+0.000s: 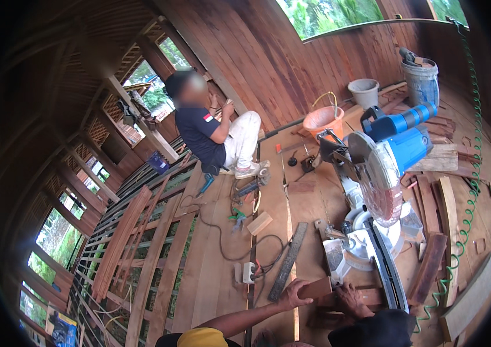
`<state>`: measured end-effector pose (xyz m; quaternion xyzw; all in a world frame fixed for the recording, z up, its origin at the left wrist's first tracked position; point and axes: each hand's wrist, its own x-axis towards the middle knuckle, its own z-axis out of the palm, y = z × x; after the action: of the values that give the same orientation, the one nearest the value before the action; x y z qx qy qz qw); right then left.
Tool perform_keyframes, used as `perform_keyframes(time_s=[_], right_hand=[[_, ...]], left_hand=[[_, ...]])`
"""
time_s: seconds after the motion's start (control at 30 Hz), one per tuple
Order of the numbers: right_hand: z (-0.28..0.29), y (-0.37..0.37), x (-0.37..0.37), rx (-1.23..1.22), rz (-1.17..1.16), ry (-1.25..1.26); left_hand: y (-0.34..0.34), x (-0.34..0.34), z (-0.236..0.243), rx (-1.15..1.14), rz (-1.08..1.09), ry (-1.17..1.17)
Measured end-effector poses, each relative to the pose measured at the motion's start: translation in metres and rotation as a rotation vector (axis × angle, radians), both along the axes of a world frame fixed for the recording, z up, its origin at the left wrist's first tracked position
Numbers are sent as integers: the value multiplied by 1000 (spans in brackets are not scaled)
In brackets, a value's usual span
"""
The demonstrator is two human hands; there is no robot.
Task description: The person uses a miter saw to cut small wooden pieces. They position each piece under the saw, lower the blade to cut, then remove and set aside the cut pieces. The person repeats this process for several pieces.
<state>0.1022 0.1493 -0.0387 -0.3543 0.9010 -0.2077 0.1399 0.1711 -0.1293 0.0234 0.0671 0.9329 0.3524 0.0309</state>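
Observation:
My left hand (295,295) grips the left end of a short reddish-brown wooden block (317,288), with the thumb and fingers around it. Close to the block's other end is my right hand (351,301), its fingers curled at the front of the saw base; what they hold is too small to make out. A blue-and-silver mitre saw (387,173) stands just beyond my hands, its head raised and tilted above the slotted base (381,263). Beside my right hand lies a reddish wood piece (372,296).
A power strip (248,273) with a dark cable and a dark, rough bar (289,260) lie left of the saw. Wood offcuts (430,269) and a coiled green hose (459,248) are at right. A co-worker (205,127) sits ahead; open floor joists (158,260) show at left.

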Motion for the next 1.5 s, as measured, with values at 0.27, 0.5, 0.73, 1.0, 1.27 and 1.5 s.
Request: perform_keyframes(time_s=[0.27,0.5,0.73,1.0,1.27,1.5], right_hand=[[-9,10,1,14,-23,40],[-8,5,7,-27,-61,96],[-22,4,1,-49,-66,125],[81,61,29,-136,-280,56],[67,30,9,-97,17,53],[53,29,-3,51,8,168]], left_hand=[[2,3,-11,-8,-11,-30],[-3,3,-12,2,2,7],[-23,-10,-10,69,65,-75],[16,-7,32,-155,-46,81],[82,-6,2,36,-175,119],[27,16,-62,662,417,-376]])
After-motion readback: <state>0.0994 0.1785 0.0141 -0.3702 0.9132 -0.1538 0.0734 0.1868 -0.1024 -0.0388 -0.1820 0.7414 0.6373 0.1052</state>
